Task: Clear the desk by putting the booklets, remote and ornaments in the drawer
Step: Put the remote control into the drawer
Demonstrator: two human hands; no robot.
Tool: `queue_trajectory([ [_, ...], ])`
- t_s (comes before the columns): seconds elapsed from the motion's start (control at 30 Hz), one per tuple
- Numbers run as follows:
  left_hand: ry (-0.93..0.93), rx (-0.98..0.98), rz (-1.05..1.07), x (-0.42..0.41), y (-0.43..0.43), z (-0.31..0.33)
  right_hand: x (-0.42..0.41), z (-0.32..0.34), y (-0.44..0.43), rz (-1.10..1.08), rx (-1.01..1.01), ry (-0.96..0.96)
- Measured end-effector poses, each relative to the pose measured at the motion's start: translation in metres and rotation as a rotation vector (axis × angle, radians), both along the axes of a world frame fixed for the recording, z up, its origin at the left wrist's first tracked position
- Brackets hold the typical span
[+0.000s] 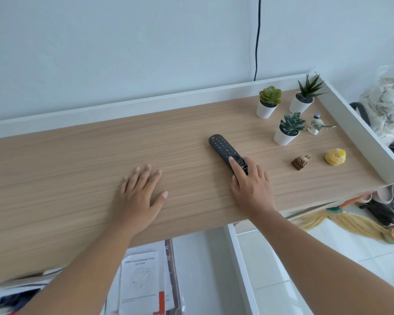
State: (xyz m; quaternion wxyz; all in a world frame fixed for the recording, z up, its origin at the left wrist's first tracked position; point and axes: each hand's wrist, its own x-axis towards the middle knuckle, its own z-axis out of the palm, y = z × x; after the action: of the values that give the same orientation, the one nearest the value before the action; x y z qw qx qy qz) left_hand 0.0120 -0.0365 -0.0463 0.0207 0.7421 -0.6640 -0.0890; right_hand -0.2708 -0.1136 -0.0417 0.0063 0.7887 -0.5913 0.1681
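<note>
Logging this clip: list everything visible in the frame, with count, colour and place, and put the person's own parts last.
Desk: one, light wood with white raised rim, against the wall.
Remote: one, black, centre-right of desk, under the right fingers.
Potted succulents: three, green in white pots, far right corner.
Bird figurine: one, white and grey, beside the nearest pot.
Brown ornament: one, right of the remote.
Yellow ornament: one, near the right rim.
Drawer: one, white, open below the desk.
Booklets: several, mostly white, in the drawer.
Cable: one, black, on the wall.
Left hand: flat on the desk.
Right hand: fingers on the remote, grip not closed.
</note>
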Motion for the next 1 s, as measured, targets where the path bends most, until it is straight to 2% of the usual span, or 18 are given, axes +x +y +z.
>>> queue_trajectory([
  [0.1,0.02,0.01,-0.007,0.018,0.025,0.005,0.01,0.001,0.028,0.1,-0.034,-0.003],
  [0.2,0.079,0.017,-0.041,0.022,0.041,0.016,0.019,0.004,0.047,0.305,-0.088,0.066],
  [0.33,0.024,-0.154,-0.222,0.028,0.057,0.036,0.032,0.022,0.062,0.713,-0.137,0.236],
  [0.43,-0.045,-0.256,-0.369,0.029,0.069,0.042,0.042,0.032,0.071,0.873,-0.158,0.297],
  [0.63,-0.12,-0.41,-0.43,0.04,0.097,0.037,0.058,0.034,0.094,0.942,-0.191,0.248],
  [0.8,-0.103,-0.301,-0.469,0.047,0.126,0.027,0.067,0.026,0.126,0.81,-0.06,0.017],
  [1.0,-0.003,-0.163,-0.498,0.03,0.173,0.01,0.053,0.002,0.172,0.797,0.158,0.007],
])
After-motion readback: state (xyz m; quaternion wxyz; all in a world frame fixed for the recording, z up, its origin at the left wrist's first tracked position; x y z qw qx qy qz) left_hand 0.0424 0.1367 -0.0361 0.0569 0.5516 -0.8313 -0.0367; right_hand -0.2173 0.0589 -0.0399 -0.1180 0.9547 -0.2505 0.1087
